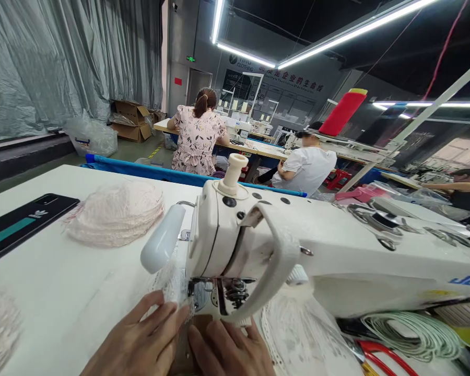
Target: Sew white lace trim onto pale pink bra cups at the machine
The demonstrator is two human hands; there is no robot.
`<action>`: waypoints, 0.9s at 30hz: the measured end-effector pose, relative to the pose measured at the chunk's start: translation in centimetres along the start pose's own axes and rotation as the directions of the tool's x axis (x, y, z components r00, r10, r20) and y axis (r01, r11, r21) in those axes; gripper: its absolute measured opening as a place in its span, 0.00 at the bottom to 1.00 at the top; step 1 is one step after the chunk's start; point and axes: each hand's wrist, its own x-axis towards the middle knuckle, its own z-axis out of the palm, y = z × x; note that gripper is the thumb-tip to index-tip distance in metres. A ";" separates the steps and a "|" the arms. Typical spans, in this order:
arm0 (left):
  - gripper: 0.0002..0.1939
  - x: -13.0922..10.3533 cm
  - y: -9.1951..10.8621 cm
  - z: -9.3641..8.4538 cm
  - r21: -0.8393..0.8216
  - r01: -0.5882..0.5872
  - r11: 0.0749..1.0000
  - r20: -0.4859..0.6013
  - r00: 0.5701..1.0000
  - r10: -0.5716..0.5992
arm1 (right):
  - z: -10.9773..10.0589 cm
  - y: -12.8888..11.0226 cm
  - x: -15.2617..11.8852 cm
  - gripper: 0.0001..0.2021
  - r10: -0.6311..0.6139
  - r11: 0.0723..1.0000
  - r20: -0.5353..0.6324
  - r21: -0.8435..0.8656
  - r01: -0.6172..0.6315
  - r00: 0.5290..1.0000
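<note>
A white sewing machine (223, 230) stands in front of me, its needle area (203, 295) low in the view. My left hand (141, 334) is left of the needle, its fingertips closed on sheer white lace (172, 277) that runs back beside the machine head. Just right of it, my right hand (231, 347) lies under the machine's curved guard (280, 250) with bent fingers. Its fingertips are partly hidden, so what they hold cannot be made out. Between the hands shows a small brown surface (199, 319). More white lace (297, 329) is bunched right of my right hand.
A stack of pale lace pieces (119, 211) and a black phone-like object (27, 222) lie on the left of the table. Red-handled scissors (386, 357) and a pale green coil (413, 334) lie at right. Co-workers sit farther back, one in a floral top (199, 136).
</note>
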 end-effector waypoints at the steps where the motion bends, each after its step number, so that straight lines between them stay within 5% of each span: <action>1: 0.15 0.0 -0.1 0.1 -0.019 -0.010 1.000 -0.024 1.000 0.010 | 0.0 0.0 -0.1 0.25 0.004 1.000 0.008 0.006 -0.005 1.000; 12: 0.09 1.9 -2.7 0.2 -0.068 0.013 0.998 -0.019 1.000 -0.014 | 0.3 0.9 -0.2 0.27 -0.025 1.000 0.028 0.019 0.024 0.999; 20: 0.10 2.4 -1.7 -0.6 0.010 0.112 0.994 0.079 0.990 -0.113 | 0.1 0.5 0.6 0.29 -0.024 1.000 -0.072 0.010 0.024 0.997; 27: 0.06 -0.7 0.0 -0.3 0.161 0.038 0.986 0.040 0.998 -0.045 | -0.8 0.4 0.8 0.27 -0.085 0.992 -0.007 0.093 0.086 0.996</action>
